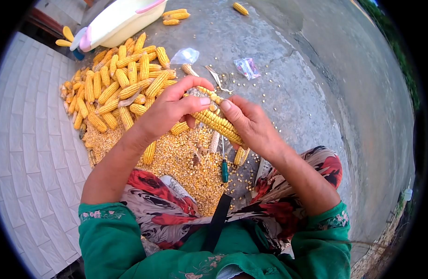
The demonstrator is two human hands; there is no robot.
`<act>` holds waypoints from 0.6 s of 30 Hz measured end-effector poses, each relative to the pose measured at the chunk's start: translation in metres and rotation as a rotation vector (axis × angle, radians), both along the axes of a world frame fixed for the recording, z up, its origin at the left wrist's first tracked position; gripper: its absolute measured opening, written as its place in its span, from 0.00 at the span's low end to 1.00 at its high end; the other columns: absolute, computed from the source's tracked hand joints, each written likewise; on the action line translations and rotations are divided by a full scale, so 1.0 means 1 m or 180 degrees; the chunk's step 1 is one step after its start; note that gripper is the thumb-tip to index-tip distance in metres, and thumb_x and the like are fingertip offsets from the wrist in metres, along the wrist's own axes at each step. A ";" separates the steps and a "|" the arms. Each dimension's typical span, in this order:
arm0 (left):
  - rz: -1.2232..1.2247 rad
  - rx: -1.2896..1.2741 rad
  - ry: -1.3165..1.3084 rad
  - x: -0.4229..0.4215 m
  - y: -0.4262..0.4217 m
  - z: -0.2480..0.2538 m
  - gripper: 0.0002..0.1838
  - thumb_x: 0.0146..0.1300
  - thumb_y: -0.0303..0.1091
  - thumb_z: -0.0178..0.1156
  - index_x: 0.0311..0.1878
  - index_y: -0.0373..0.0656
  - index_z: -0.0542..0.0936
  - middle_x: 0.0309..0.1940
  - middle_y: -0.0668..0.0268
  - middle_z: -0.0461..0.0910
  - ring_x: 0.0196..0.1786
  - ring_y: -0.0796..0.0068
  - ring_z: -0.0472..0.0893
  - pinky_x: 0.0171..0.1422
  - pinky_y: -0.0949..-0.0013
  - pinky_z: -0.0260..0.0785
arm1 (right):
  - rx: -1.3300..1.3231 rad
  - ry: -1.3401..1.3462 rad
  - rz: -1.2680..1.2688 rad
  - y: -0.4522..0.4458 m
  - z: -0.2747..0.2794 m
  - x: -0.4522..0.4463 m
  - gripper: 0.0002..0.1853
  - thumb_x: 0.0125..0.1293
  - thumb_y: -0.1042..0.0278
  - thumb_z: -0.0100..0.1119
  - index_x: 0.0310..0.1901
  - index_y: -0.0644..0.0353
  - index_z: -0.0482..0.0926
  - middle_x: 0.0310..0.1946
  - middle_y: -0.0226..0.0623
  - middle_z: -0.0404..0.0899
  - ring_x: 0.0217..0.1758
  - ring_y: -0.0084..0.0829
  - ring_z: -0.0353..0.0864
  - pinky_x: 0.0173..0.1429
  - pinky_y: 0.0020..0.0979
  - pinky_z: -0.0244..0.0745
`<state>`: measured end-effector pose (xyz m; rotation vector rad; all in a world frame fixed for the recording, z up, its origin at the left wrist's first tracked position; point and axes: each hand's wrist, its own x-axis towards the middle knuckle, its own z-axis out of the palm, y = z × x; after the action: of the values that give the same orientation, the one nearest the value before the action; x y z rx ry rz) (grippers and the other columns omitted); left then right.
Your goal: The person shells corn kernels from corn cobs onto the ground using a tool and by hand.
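Between my two hands is a yellow corn cob, partly stripped of kernels along its upper side. My left hand grips its left end, with the thumb lying near the bared strip. Around the right end my right hand is closed, its thumb pressing by the loosened kernels. Below the cob, a screwdriver with a green handle lies on the floor beside the loose kernels. A stripped cob and another corn cob lie close to it.
A heap of corn cobs fills the left side against the tiled wall. Behind it stands a pale tub. Two plastic bags and scattered kernels lie on the concrete floor. Several cobs lie apart near the tub.
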<state>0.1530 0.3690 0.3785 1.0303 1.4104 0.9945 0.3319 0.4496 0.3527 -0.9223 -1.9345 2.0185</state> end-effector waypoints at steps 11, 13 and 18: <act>0.0056 0.0006 -0.1028 -0.008 0.004 -0.002 0.22 0.67 0.45 0.40 0.54 0.39 0.72 0.38 0.66 0.78 0.30 0.79 0.75 0.33 0.76 0.71 | -0.0160 0.0158 0.0121 0.002 0.008 0.004 0.28 0.68 0.43 0.44 0.45 0.67 0.73 0.26 0.34 0.73 0.24 0.22 0.74 0.21 0.24 0.71; -0.0044 0.0033 -0.1128 -0.011 0.003 -0.006 0.23 0.66 0.45 0.42 0.56 0.38 0.70 0.41 0.65 0.78 0.34 0.79 0.76 0.32 0.75 0.71 | -0.0325 0.0271 0.0060 0.001 0.013 0.004 0.30 0.68 0.42 0.42 0.47 0.69 0.73 0.26 0.34 0.74 0.23 0.21 0.74 0.21 0.23 0.70; -0.0283 0.0101 -0.1091 -0.014 0.004 -0.006 0.24 0.62 0.42 0.46 0.58 0.36 0.67 0.45 0.63 0.77 0.39 0.79 0.77 0.31 0.77 0.72 | -0.0310 0.0290 0.0084 0.001 0.006 0.004 0.29 0.70 0.42 0.38 0.47 0.66 0.71 0.23 0.31 0.72 0.17 0.19 0.71 0.18 0.20 0.65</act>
<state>0.1385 0.3726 0.3726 0.8880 1.0627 1.0729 0.3357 0.4504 0.3589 -0.8145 -1.8252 2.1471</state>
